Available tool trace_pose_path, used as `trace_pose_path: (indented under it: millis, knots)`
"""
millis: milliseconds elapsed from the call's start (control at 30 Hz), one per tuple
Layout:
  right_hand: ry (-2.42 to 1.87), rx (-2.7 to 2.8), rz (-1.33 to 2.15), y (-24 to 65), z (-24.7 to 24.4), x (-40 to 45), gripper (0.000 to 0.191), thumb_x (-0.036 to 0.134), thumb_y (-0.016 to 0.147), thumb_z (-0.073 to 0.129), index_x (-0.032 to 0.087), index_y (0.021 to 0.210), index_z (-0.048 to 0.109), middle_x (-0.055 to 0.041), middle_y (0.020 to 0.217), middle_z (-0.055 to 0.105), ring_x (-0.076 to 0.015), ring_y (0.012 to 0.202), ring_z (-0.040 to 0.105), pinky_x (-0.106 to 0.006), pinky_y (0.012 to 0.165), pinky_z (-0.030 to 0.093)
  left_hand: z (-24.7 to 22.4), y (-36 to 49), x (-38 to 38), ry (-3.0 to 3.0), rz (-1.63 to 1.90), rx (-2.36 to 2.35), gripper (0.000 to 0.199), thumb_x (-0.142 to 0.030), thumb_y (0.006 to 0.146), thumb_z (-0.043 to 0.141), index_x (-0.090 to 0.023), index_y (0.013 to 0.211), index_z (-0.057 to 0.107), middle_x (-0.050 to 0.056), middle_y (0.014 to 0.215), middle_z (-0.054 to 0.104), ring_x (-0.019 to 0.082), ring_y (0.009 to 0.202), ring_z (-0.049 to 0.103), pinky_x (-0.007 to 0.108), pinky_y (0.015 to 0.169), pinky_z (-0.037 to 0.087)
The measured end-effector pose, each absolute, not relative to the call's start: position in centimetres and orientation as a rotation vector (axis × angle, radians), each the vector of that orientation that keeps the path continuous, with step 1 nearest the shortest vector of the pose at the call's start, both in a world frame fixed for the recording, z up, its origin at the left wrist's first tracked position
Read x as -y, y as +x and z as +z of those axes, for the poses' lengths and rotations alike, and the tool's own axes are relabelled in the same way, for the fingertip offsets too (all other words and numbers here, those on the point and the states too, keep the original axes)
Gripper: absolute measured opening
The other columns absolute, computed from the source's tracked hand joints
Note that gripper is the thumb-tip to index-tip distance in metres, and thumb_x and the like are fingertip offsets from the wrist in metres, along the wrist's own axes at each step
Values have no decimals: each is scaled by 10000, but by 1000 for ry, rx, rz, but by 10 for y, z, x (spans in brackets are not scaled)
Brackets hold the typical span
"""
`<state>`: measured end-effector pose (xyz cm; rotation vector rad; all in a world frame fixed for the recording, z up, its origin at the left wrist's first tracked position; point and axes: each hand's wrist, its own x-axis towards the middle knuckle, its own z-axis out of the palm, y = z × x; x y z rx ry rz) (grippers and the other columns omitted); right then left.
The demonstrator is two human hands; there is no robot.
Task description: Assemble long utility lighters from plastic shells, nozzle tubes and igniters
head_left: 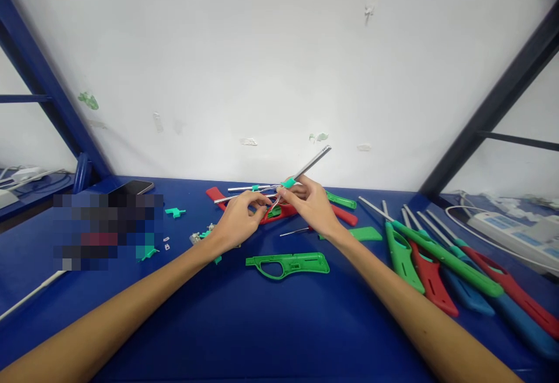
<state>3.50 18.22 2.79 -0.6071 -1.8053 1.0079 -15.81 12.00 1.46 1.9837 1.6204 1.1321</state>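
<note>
Between thumb and fingers, my right hand (312,202) holds a lighter's metal tube (312,163), tilted up to the right, with a teal collar (289,183) at its lower end. Thin wires (275,201) run from that end to my left hand (244,214), whose thumb and fingertips are closed on them. Beneath both hands lie red lighter shell pieces (347,215), partly hidden. More metal tubes (240,188) rest behind my left hand. Nearer to me is a green lighter shell half (301,263), its inner side up. A thin metal shaft (293,232) lies under my right hand.
Several long-tubed lighters (437,278) in green, red and blue are piled at the right. Small teal parts (175,213) lie at the left, near a phone (137,187) and a blurred patch. A white wall (262,68) stands behind the blue table (279,336); a power strip (515,231) is far right.
</note>
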Motion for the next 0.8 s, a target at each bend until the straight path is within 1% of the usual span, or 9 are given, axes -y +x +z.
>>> trace_pose_path:
  millis: [100,300,433,633,733,800]
  knots:
    - [-604,1804,995,35,29,-181,255,375,967,746,154,1082,687,-18,895,759,-201,866,757,-423,869,614,12,-155,-119,2024,1120,-1611,242,-351,1006,674,-149,1140,678,64,1108,705,191,942,695,393,844,612]
    - [-627,1806,956,35,33,-178,279,398,954,749,160,1081,677,-18,856,763,-197,812,751,-393,821,605,6,-154,-122,2044,1135,-1533,269,-358,1015,664,-150,1184,665,60,1082,712,185,911,705,389,834,620]
    - [-649,1811,943,36,35,-177,293,433,950,741,171,1054,663,-20,838,764,-203,809,751,-397,835,599,7,-153,-120,2056,1129,-1495,249,-359,1017,662,-148,1146,682,63,1091,721,192,943,712,408,871,617]
    - [-708,1786,933,35,33,-180,278,426,953,747,167,972,650,8,798,727,-179,756,730,-361,758,594,9,-151,-118,2071,1112,-1482,227,-357,1021,655,-148,1105,693,60,1079,725,189,942,710,404,874,613]
    - [-711,1775,950,35,32,-181,253,404,965,737,164,984,659,10,812,722,-170,749,722,-358,761,596,9,-151,-118,2065,1116,-1488,226,-354,1019,658,-149,1108,692,64,1096,722,195,966,707,412,886,611]
    - [-707,1772,966,35,32,-181,248,401,970,733,164,986,663,11,810,719,-168,752,721,-360,768,599,9,-151,-118,2055,1117,-1480,242,-354,1021,656,-151,1149,686,71,1125,719,201,979,708,416,885,613]
